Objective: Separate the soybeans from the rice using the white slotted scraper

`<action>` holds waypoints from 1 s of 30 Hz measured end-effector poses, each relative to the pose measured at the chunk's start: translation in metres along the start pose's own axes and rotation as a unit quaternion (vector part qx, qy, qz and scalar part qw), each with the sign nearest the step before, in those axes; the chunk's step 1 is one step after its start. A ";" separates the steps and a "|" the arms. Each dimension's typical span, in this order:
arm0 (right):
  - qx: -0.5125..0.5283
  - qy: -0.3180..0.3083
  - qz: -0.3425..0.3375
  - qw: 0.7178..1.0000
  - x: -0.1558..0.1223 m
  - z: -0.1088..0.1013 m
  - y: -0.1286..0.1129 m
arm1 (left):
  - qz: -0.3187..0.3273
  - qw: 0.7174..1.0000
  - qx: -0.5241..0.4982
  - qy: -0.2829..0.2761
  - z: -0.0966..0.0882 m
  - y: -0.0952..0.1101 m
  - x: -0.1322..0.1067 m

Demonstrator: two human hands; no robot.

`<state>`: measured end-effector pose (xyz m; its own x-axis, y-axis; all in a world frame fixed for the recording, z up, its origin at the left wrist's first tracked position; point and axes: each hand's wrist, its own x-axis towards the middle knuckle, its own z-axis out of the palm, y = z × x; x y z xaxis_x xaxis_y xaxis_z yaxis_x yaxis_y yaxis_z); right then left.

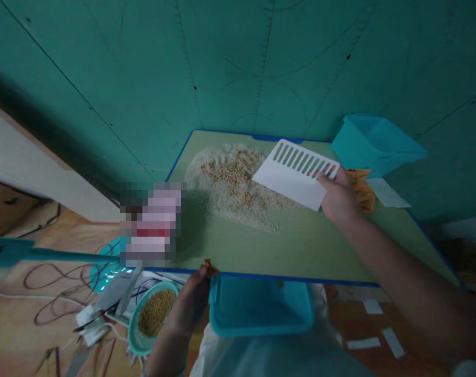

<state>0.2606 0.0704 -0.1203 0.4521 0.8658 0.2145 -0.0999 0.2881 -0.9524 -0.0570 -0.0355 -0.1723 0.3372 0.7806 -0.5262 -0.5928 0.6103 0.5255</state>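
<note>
My right hand is closed round the slotted edge of a flat white plastic scraper, held at the right side of a pile of pale grains. Yellow-orange beans lie scattered over the middle of that pile, on the small table. My left hand is at the table's front edge, its thumb and fingers pinched on a small crumpled orange-brown scrap. Just to its right, below the edge, sits a blue plastic bin with a small bit inside.
Another blue bin stands at the back right, near an orange cloth and a white sheet. A bowl of yellowish beans is below at left, among cables. A pixelated patch covers the table's left edge. A green wall rises behind.
</note>
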 end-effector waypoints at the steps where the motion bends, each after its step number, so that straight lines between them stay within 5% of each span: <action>1: 0.000 -0.007 -0.002 1.000 0.005 0.002 0.002 | 0.003 1.000 0.006 0.009 0.000 0.000 0.001; 8: -0.022 -0.020 -0.036 0.999 0.060 0.031 0.009 | 0.062 0.998 0.004 0.019 -0.001 0.001 0.004; 16: -0.067 -0.058 0.039 0.995 0.123 0.084 0.025 | 0.026 0.999 0.028 0.017 -0.004 0.002 0.001; 22: -0.096 -0.124 0.134 0.979 0.123 0.105 0.040 | 0.056 0.998 0.021 0.028 -0.012 0.001 0.001; 30: -0.095 -0.188 0.194 0.958 0.106 0.099 0.032 | 0.047 0.998 0.048 0.017 -0.010 0.007 0.001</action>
<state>0.2173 0.2123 -0.1068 0.0586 0.9893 -0.1338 -0.0170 -0.1330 -0.9910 -0.0681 -0.0323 -0.1757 0.2564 0.8311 -0.4934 -0.5473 0.5456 0.6346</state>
